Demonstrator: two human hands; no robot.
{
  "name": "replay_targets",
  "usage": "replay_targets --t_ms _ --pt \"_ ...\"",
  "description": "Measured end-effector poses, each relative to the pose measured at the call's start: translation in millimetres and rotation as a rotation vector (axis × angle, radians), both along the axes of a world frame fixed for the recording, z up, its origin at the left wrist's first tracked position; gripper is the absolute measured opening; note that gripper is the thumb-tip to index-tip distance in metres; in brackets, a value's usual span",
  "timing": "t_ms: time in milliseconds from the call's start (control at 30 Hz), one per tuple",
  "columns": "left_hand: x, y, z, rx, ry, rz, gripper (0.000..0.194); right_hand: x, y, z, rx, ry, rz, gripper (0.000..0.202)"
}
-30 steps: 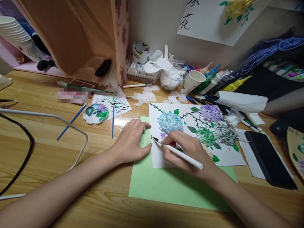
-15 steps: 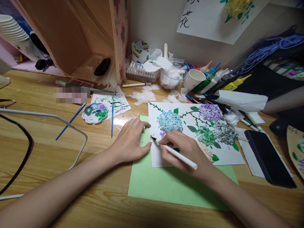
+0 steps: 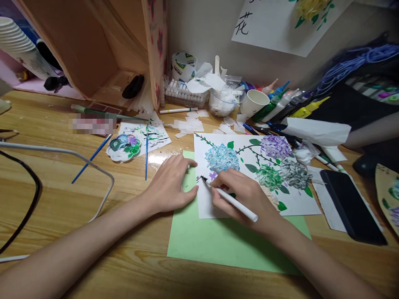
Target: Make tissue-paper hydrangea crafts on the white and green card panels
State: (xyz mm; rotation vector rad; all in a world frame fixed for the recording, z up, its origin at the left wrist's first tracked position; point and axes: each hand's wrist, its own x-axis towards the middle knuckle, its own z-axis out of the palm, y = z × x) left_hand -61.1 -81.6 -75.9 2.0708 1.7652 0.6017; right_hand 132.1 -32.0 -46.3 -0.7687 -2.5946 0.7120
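My right hand (image 3: 246, 195) pinches a white brush-tip marker (image 3: 235, 203), its black tip on the left edge of a white sheet (image 3: 207, 207). Small black pen strokes (image 3: 199, 178) stand beside the tip. The sheet carries textured blue, purple, green and grey flower heads with green leaves, and lies over a green sheet (image 3: 237, 245). My left hand (image 3: 173, 182) rests on the green sheet, thumb and fingers apart, the tips at the white sheet's left edge. A small pale bit by its fingertips is too small to name.
A flower-shaped paint palette (image 3: 123, 153) and a blue brush (image 3: 146, 160) lie at left. Behind stand a plastic bowl of scraps (image 3: 224, 106), a paper cup (image 3: 255, 104) and paint bottles (image 3: 280, 101). A black phone (image 3: 352, 207) lies at right; a white cable (image 3: 102, 166) curves at left.
The marker tip has moved slightly right, and a few more black strokes show on the white sheet. My left hand stays in place.
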Motion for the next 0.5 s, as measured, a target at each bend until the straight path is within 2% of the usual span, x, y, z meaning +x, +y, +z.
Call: replay_targets --t_ms 500 --pt "0.8 0.0 0.0 -0.006 -0.003 0.0 0.038 0.1 -2.6 -1.1 -0.018 -0.013 0.032 0.008"
